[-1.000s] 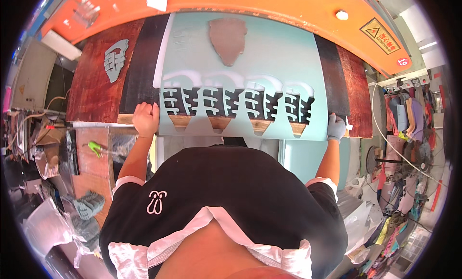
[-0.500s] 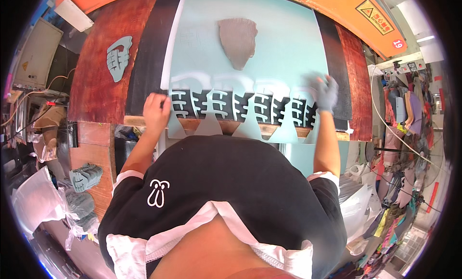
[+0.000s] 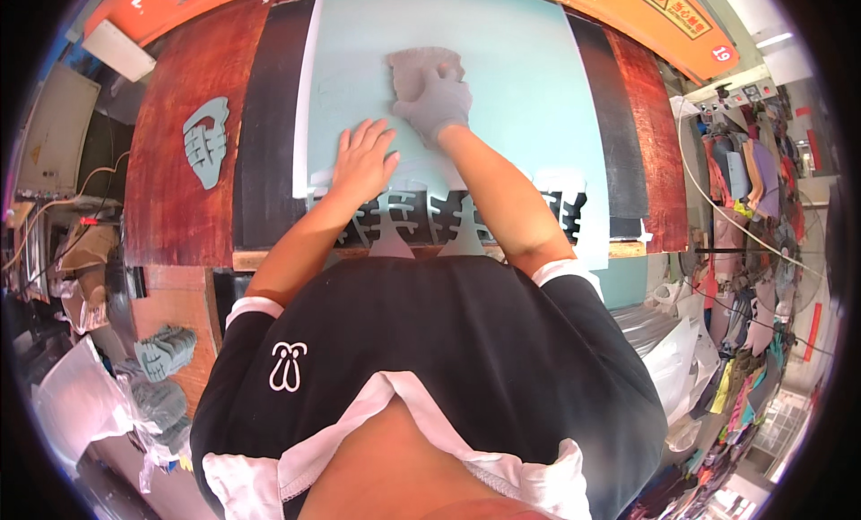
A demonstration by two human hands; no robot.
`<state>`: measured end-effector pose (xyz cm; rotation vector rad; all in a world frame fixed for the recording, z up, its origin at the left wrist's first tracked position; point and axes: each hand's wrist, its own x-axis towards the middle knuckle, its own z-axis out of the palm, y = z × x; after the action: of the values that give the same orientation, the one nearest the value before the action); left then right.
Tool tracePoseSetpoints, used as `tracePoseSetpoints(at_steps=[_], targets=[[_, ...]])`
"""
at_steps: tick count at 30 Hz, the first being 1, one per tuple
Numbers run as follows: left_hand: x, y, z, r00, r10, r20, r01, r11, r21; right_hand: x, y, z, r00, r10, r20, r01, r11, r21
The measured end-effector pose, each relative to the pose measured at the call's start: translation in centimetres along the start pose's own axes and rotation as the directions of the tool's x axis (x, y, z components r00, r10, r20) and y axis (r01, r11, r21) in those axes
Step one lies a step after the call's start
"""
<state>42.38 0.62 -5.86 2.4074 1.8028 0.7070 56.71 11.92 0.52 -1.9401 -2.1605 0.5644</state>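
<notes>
On the pale green sheet lies a thick grey-brown shaped piece with a jagged edge, like a cutting die. My right hand, in a grey glove, is closed over its lower right part and hides much of it. Bare and with fingers spread, my left hand rests flat on the sheet, left of and nearer than that piece. Along the sheet's near edge runs a row of cut-out openings, with the black board showing through. My forearms cover part of this row.
A cut pale grey-green slotted piece lies on the red-brown board at left. A stack of similar pieces sits lower left on a wooden surface. The orange machine beam crosses the far side. Coloured pieces hang at right.
My right hand has come from the sheet's near right edge onto the grey-brown piece. My left hand has moved from the left edge onto the sheet and spread out.
</notes>
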Motion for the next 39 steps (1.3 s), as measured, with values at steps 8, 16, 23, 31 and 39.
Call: tracePoseSetpoints(at_steps=[8,16,23,31,39], targets=[[-0.1,0.1,0.1,1.0,-0.026,0.005,0.026,1.0,-0.017,0.4,7.4,-2.1,0.965,-0.024,-0.263,0.161,0.842,0.514],[-0.5,0.4,0.0,1.0,-0.029,-0.004,0.029,0.999,-0.019,-1.7,10.3,-2.5,0.963,-0.008,-0.271,-0.018,0.996,-0.092],[-0.8,0.3,0.3,1.0,-0.013,-0.016,0.013,1.0,-0.006,-1.6,10.8,-2.3,0.961,-0.031,-0.273,0.006,0.996,-0.091],[-0.8,-0.1,0.7,1.0,0.01,0.002,-0.01,1.0,0.022,-1.7,10.6,-2.5,0.961,-0.017,-0.275,-0.002,0.998,-0.069],[-0.9,0.1,0.1,1.0,0.012,0.023,-0.012,1.0,-0.004,-1.4,11.3,-1.4,0.971,-0.012,-0.239,0.001,0.999,-0.047]])
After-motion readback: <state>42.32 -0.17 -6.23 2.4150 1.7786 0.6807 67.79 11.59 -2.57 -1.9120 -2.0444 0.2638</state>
